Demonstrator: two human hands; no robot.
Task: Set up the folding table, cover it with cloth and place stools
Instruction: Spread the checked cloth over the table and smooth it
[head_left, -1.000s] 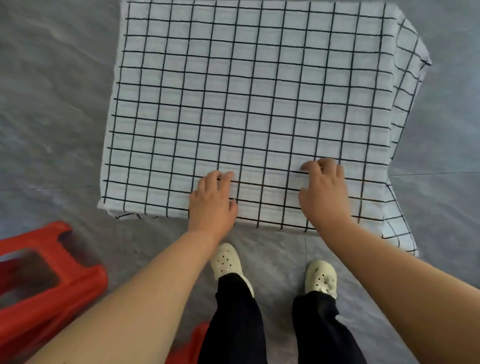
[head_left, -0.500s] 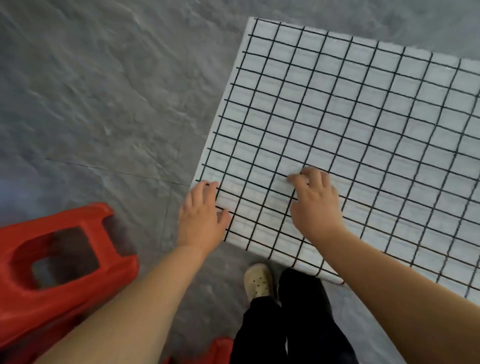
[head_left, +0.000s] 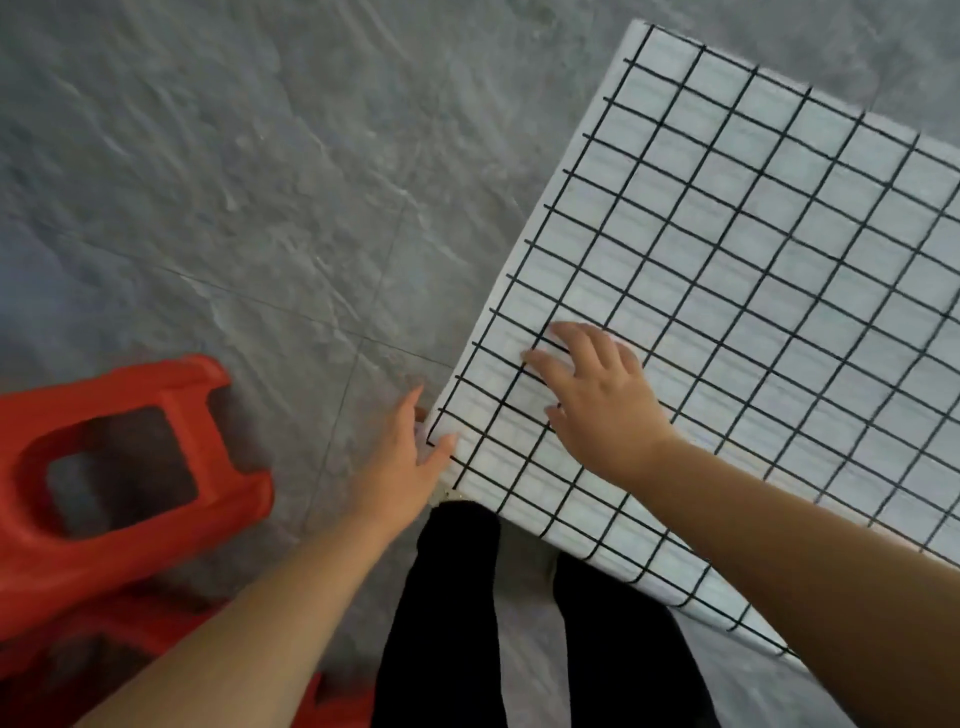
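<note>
A white cloth with a black grid (head_left: 753, 291) covers the folding table, which is hidden under it, on the right of the view. My right hand (head_left: 597, 395) lies flat on the cloth near its near-left corner, fingers spread. Just off that corner is my left hand (head_left: 402, 462), with its thumb touching the cloth's edge and its fingers extended beside it. A red plastic stool (head_left: 119, 483) with a square hole in its seat stands at the lower left, apart from both hands.
Grey stone-look floor tiles (head_left: 234, 182) fill the left and top. My legs in black trousers (head_left: 447, 613) stand against the table's near edge. Another red stool part (head_left: 337, 701) shows at the bottom, under my left arm.
The view has swung left, so the table now sits further right. My left hand slid off the cloth to its corner edge. The right hand moved along the cloth toward that corner.
</note>
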